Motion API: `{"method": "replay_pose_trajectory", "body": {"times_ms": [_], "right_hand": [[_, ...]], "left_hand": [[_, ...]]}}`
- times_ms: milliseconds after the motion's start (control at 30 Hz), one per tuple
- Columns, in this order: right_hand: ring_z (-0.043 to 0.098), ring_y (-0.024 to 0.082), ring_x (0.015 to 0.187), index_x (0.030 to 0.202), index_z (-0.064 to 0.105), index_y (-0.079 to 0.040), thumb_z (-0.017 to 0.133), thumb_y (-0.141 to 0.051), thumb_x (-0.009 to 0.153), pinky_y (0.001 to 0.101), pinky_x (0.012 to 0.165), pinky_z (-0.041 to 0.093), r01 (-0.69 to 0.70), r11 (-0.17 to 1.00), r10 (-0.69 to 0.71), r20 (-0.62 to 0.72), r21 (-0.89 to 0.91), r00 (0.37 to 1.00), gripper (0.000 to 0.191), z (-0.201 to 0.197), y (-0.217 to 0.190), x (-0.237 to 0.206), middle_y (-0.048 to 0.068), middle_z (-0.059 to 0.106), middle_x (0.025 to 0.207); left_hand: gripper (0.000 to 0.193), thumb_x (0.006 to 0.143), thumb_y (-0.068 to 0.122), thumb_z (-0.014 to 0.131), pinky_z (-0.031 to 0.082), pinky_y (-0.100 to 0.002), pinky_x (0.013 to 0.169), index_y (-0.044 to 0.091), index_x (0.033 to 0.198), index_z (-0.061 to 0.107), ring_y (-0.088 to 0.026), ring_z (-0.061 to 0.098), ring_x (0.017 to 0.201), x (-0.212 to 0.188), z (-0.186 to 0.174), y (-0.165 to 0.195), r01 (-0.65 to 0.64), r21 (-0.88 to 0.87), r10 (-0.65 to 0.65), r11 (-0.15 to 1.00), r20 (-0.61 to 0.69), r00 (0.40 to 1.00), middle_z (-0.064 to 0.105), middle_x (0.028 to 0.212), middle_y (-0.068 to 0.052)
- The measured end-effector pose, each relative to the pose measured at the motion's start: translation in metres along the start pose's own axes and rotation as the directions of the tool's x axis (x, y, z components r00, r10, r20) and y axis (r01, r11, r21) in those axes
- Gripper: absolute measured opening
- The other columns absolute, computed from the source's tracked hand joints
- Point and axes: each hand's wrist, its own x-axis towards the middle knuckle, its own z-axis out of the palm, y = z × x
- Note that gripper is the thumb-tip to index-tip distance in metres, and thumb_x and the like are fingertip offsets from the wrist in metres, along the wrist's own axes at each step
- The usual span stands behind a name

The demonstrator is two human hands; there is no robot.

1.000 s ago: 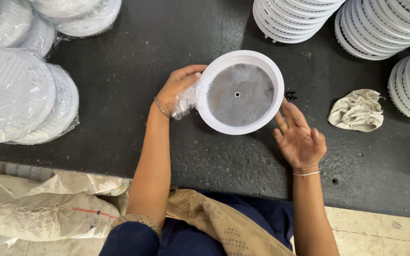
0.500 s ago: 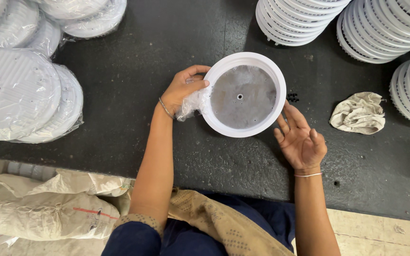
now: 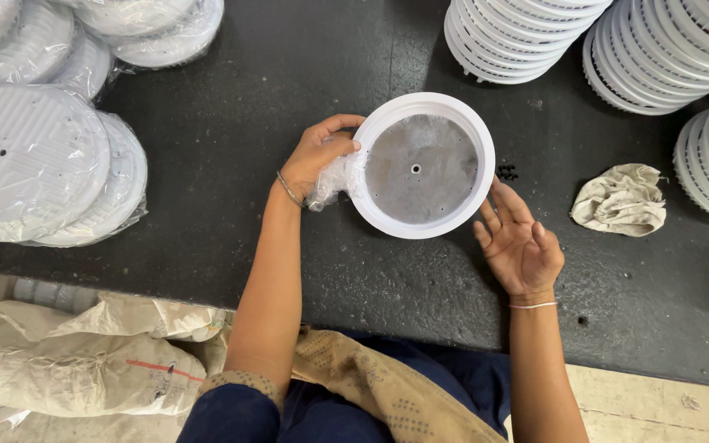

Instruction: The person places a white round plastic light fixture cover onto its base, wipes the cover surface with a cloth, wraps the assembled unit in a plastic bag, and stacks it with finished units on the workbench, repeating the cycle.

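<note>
Since the earlier frame the right hand [image 3: 520, 246] has slipped off the rim and lies open, palm up. Bagged discs [image 3: 38, 164] sit left on the desk [image 3: 231, 98]. The left hand [image 3: 315, 157] grips the white round housing [image 3: 423, 164] and its half-removed plastic wrap [image 3: 331, 182]; bare stacks [image 3: 519, 33] wait right.

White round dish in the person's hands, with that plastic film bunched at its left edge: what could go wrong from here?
The left hand pinches the white dish and the bunched plastic film together at the rim; the film may slide or tear, loosening the grip. The right hand lies open, palm up, only fingertips near the rim, so a tilt might go uncaught. Small black bits lie on the dark table beside the rim and could be knocked away.
</note>
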Motion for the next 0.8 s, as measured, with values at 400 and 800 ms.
{"method": "replay_pose_trajectory", "body": {"times_ms": [400, 800], "right_hand": [[0.039, 0.029, 0.152, 0.159, 0.038, 0.001, 0.067, -0.042, 0.093, 0.0418, 0.117, 0.042, -0.004, 1.000, 0.004, -0.010, -0.012, 1.000, 0.083, 0.000, 0.000, 0.001, 0.015, 0.036, 0.169], [0.036, 0.029, 0.154, 0.157, 0.041, -0.002, 0.062, -0.036, 0.096, 0.0424, 0.127, 0.032, 0.024, 0.999, -0.021, -0.088, 0.027, 0.996, 0.073, 0.010, -0.001, 0.008, 0.015, 0.038, 0.167]], "left_hand": [[0.040, 0.089, 0.006, 0.068, 0.060, -0.031, 0.079, 0.000, 0.128, 0.067, -0.015, 0.072, 0.085, 0.000, 0.003, 0.001, 0.001, 0.005, -0.001, 1.000, -0.031, 1.000, 0.075, 0.096, -0.010], [0.051, 0.089, 0.003, 0.057, 0.061, -0.034, 0.091, -0.005, 0.139, 0.059, -0.020, 0.073, 0.102, -0.002, -0.003, 0.004, 0.020, -0.192, -0.006, 0.981, 0.069, 0.998, 0.072, 0.120, -0.018]]}}
